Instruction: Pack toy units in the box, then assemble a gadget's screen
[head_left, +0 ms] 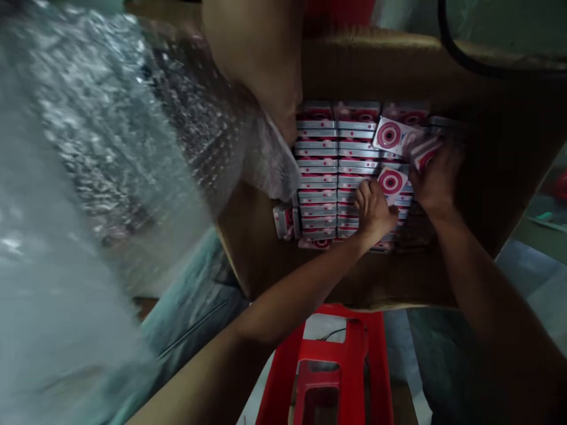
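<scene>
In the cardboard box (pixel 266 254), small packs (pixel 317 177) stand on edge in tight rows, probably so neighbours brace one another, while the right hand (pixel 440 183) has its fingers around a tilted pack (pixel 424 156) and the left hand (pixel 374 206) curls beside a loose pack (pixel 391 180), grip unclear.

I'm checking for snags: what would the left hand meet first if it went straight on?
Probably the stacked packs just past the left hand's curled fingers, though depth is unclear.
</scene>
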### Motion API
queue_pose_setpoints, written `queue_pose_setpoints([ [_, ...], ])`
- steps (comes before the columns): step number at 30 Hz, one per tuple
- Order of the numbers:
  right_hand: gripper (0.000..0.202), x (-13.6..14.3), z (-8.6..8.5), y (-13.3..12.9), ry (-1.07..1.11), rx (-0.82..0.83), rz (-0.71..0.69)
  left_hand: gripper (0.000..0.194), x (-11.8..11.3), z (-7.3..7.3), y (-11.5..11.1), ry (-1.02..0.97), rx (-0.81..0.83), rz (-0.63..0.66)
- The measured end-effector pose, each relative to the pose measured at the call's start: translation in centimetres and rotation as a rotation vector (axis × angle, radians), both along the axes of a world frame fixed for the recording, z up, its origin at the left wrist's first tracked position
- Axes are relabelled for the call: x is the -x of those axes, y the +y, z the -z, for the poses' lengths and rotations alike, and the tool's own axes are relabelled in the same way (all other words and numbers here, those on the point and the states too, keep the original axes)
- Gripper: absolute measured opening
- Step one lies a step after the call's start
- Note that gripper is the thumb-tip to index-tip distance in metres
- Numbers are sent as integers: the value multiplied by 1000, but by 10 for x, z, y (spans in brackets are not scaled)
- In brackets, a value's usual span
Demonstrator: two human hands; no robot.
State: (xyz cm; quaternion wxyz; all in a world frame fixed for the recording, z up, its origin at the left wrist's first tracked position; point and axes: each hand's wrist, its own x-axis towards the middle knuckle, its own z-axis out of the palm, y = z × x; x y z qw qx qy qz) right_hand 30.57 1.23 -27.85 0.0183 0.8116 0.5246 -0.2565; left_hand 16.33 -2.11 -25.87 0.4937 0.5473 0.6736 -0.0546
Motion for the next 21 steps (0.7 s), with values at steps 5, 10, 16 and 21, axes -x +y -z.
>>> queue_pose_setpoints([
  [5, 90, 16, -8, 59, 133, 30, -420, 52, 19, -38, -38, -125, 271, 224],
  [10, 91, 22, 2, 80, 302, 26, -442, 57, 24, -75, -69, -334, 450, 336],
  [16, 90, 33, -4, 81, 115, 84, -467, 53, 29, -107, -72, -567, 520, 322],
  [21, 67, 43, -8, 82, -7, 95, -477, 61, 41, -136, -62, -694, 499, 385],
])
